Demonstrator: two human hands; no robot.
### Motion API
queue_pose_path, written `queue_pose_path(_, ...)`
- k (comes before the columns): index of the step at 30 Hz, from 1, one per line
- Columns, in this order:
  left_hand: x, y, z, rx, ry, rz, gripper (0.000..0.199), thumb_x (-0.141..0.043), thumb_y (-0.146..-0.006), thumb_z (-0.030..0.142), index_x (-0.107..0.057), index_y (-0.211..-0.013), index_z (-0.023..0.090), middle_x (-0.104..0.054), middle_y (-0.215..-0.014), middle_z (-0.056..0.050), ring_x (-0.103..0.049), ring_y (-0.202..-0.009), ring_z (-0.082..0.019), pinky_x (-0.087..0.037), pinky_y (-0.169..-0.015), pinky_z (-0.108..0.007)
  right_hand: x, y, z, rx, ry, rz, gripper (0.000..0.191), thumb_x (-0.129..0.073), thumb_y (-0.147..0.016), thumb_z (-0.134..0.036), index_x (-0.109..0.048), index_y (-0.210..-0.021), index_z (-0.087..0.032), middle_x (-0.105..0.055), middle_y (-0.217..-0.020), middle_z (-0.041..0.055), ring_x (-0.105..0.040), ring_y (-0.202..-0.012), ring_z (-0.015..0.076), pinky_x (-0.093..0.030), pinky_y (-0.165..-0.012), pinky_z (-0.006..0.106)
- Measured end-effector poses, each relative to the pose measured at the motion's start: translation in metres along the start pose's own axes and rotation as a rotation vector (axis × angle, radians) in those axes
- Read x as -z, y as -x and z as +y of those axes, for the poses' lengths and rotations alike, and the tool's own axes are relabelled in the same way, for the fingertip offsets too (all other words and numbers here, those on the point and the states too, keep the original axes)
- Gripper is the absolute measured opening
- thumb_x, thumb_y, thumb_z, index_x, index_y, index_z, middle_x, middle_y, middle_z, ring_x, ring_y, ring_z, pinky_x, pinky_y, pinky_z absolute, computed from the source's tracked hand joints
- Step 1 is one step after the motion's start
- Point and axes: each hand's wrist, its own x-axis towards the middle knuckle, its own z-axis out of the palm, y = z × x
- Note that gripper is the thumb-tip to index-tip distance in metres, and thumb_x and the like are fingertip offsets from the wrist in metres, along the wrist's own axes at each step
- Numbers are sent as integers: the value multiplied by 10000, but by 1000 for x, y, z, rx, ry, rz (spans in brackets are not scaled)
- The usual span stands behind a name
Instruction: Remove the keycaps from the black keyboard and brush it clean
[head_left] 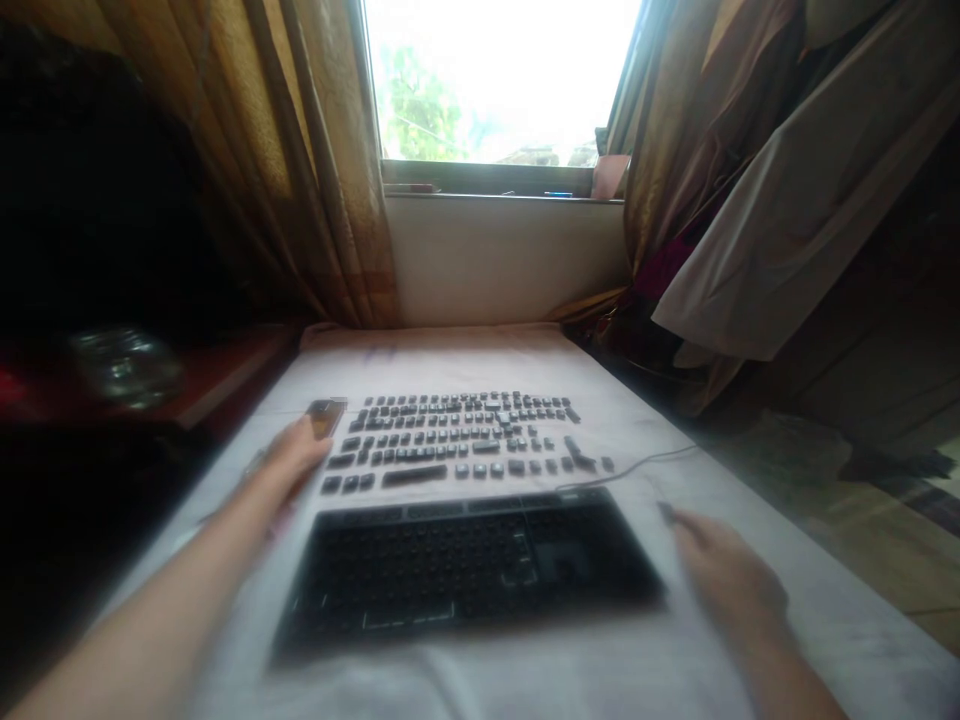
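Note:
A black keyboard base [450, 570] with its keycaps off lies on the white-covered table [427, 360]. Beyond it, loose dark keycaps [480, 434] are laid out in rows, with a long bar-shaped one [414, 475] in the nearest row. To the left of the rows, my left hand [300, 450] is closed on a small brown and dark object [327, 417] that I cannot identify. Right of the keyboard base, my right hand [727, 570] is blurred, its fingers pinched on a small dark thing [666, 513] too smeared to name.
A cable [645, 461] runs from the back of the keyboard base toward the table's right edge. Curtains [330, 170] flank a bright window [502, 80]. Clothes [757, 230] hang at the right. A blurred shiny clear object [127, 368] is at the far left.

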Motion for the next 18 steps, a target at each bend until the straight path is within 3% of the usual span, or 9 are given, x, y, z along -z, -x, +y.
queue_pose_path(9,-17,-34,11,144,-54,74,404,-655,-959,381,-600,-1304,177,-631,-1310,-110,-656,-1112,-253,-578,-920,-470,2,-2,1,-42,-21,-35,405,-478,-913,-384,-793,-1146,-280,-743,-1225,78,-719,-933,271,-576,-782,359)
queue_pose_path(18,-22,-38,14,167,35,157,406,-650,-961,381,-596,-1310,180,-625,-1322,-111,-652,-1121,-256,-575,-928,-480,7,-1,-2,-61,-69,-31,412,-477,-879,-392,-807,-1093,-270,-756,-1204,77,-723,-953,292,-580,-767,373)
